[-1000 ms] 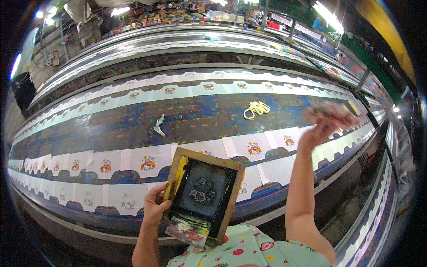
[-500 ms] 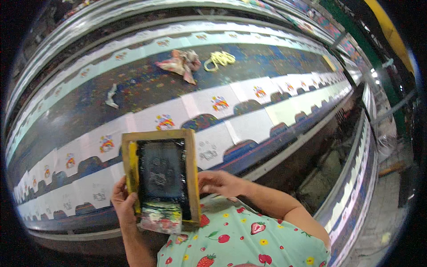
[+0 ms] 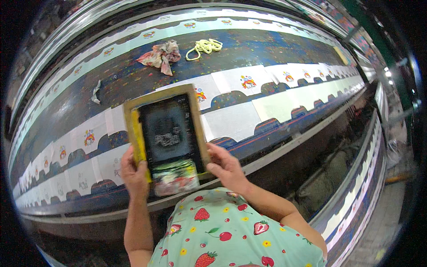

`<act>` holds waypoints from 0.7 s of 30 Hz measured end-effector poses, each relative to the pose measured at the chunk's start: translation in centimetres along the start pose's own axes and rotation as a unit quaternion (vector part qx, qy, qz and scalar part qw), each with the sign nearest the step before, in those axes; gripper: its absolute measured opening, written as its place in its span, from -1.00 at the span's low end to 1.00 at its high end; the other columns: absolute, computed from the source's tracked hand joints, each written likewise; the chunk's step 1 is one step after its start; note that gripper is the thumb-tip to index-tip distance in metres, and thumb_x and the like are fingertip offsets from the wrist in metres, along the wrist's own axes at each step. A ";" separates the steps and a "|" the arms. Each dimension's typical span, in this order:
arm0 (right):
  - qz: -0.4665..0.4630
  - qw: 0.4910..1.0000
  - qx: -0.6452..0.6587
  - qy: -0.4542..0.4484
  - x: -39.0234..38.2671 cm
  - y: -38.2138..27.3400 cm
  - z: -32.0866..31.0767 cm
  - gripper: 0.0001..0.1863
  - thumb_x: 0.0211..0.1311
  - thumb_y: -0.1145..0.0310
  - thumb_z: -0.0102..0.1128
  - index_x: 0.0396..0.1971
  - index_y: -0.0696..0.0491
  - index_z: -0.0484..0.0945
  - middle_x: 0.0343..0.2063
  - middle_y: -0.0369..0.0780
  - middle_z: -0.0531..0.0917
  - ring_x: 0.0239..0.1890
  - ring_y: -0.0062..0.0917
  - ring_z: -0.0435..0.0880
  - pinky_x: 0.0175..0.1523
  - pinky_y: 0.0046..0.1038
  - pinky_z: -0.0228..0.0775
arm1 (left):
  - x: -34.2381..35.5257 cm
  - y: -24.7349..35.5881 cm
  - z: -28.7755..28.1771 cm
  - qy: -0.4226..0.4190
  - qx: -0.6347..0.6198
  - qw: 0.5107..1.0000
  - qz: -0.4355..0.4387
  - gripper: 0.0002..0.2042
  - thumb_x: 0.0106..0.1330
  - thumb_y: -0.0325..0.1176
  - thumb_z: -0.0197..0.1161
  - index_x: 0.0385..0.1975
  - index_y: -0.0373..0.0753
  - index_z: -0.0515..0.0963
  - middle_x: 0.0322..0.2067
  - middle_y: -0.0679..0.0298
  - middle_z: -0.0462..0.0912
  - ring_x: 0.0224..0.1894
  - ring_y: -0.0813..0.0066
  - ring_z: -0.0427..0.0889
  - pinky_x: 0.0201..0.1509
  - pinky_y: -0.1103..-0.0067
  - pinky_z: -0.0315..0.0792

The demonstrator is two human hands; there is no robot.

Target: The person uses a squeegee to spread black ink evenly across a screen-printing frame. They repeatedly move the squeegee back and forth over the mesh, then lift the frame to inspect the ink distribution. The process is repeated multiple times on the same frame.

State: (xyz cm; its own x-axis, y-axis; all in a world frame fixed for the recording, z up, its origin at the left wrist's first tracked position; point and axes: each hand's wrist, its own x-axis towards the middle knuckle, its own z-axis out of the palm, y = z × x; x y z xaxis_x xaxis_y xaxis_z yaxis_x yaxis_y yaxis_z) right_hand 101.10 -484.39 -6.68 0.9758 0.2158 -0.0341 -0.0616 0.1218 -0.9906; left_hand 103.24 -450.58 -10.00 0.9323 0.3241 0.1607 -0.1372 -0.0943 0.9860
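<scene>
I hold a wooden screen-printing frame (image 3: 167, 120) over the near row of fabric pieces, tilted slightly. Its dark mesh bears a pale small design, and yellow ink runs along the inner left side. My left hand (image 3: 134, 171) is closed round the lower left edge, thumb on top. At the lower right edge, my right hand (image 3: 227, 167) grips the wood. A flat scraper-like piece (image 3: 175, 177), smeared with white, green and red, lies across the frame's lower end; how it is held there I cannot tell. The frame hides part of the fabric row.
On the long, ink-spotted table (image 3: 249, 49) lie a stained rag (image 3: 161, 55), a pale yellow cord (image 3: 205, 47) and a whitish scrap (image 3: 96, 92). Pieces printed with rainbow designs (image 3: 248, 82) line it. A metal rail (image 3: 284, 149) borders the near side, with another table to the right.
The frame has moved up and slightly right, tilting a little. My right hand has come up along its right edge and now grips it. The whole view has shifted.
</scene>
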 end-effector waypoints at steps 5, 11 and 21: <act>0.021 0.986 -0.122 0.107 0.3 1.8 -13.2 -0.39 0.57 0.47 0.37 0.55 0.19 0.51 0.19 -0.26 0.70 0.11 -0.59 0.67 0.28 -0.48 0.56 | -4.3 0.4 15.1 -0.005 0.144 0.983 0.117 -0.37 0.25 -0.73 0.23 0.39 -0.25 0.62 0.52 -0.14 0.52 0.56 -0.03 0.54 0.66 0.23 0.39; 0.038 0.978 -0.147 0.143 0.8 3.0 -24.1 -0.46 0.55 0.48 0.39 0.46 0.25 0.59 0.15 -0.22 0.76 0.11 -0.55 0.71 0.29 -0.44 0.57 | -7.7 -0.6 27.1 -0.003 0.077 0.991 0.112 -0.55 0.22 -0.77 0.23 0.07 -0.22 0.75 0.52 -0.20 0.43 0.57 -0.19 0.44 0.68 0.18 0.29; 0.005 0.965 -0.245 0.096 0.9 3.7 -28.7 -0.52 0.53 0.47 0.42 0.37 0.26 0.66 0.10 -0.16 0.75 0.15 -0.48 0.71 0.31 -0.39 0.55 | -9.6 -2.6 30.5 0.024 0.128 0.989 0.076 -0.64 0.23 -0.71 0.28 -0.03 -0.20 0.79 0.56 -0.23 0.42 0.57 -0.19 0.41 0.68 0.15 0.25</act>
State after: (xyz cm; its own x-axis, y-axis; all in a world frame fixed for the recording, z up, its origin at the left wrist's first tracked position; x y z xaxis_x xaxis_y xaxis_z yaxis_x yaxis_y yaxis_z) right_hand 107.81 -511.58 -14.17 0.9995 0.0249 -0.0203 -0.0099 -0.3623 -0.9320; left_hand 104.82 -482.15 -15.45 0.8895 0.3320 0.3140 -0.1796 -0.3778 0.9083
